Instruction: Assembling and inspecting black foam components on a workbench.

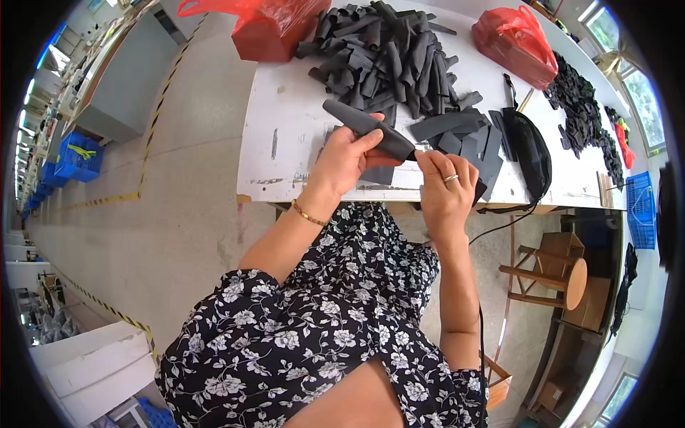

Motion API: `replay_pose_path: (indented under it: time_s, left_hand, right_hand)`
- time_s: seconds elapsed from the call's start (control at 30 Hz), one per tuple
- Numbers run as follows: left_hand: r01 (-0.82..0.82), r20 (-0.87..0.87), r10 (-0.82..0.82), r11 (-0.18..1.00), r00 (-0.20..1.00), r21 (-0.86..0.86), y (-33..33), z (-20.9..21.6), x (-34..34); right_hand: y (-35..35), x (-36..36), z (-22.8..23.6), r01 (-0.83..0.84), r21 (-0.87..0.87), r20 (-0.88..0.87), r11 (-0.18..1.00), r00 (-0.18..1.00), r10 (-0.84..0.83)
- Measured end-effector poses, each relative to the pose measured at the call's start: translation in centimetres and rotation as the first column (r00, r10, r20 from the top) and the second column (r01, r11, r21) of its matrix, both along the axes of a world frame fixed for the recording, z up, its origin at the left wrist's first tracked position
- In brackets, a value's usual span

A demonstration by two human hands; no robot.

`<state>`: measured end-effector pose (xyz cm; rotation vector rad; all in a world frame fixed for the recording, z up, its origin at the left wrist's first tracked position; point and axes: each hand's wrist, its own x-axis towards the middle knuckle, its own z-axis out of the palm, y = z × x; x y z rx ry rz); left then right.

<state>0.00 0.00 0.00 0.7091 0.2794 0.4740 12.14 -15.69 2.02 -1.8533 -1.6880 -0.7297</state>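
Observation:
My left hand [347,153] is closed around a dark grey, tube-like piece of sheet material [357,120], which slants down to the right above the table's front edge. At its lower right end my right hand [448,185] pinches with thumb and forefinger, the fingers curled. A dark object [480,190] shows beside the right palm; its kind is mostly hidden. Flat dark grey pieces [460,135] lie on the white table just beyond the right hand. A large heap of similar rolled pieces [389,60] rises behind both hands.
Red plastic bags [267,36] stand at the table's far left and far right. A black pouch [529,153] with a cord lies right of my hands. More dark pieces [581,107] pile up at the far right. A wooden stool [574,282] stands below the table's right side.

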Motion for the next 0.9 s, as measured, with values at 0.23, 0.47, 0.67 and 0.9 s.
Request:
replay_pose_path:
  time_s: [0.23,0.47,0.67,0.9]
  left_hand:
    - [-0.325,0.081,0.316,0.891,0.945,0.318,-2.8,1.2,0.3]
    - [-0.089,0.214,0.049,0.979,0.976,0.182,-2.2,-0.3,1.9]
    - [-0.100,0.202,0.093,0.995,0.975,0.028,-4.3,-1.0,2.3]
    - [-0.107,0.200,0.138,0.982,0.970,-0.158,-3.5,-0.9,2.6]
  right_hand:
    - [1.3,-2.1,-0.5,0.045,0.154,-0.216,0.987,0.976,-0.011]
    - [0.6,-3.3,-2.3,-0.009,0.022,-0.399,1.000,0.917,0.018]
    - [1.7,-3.4,-1.6,-0.090,0.031,-0.473,0.995,0.876,0.094]
    - [1.1,-2.8,-1.8,-0.122,-0.003,-0.507,0.993,0.856,0.104]
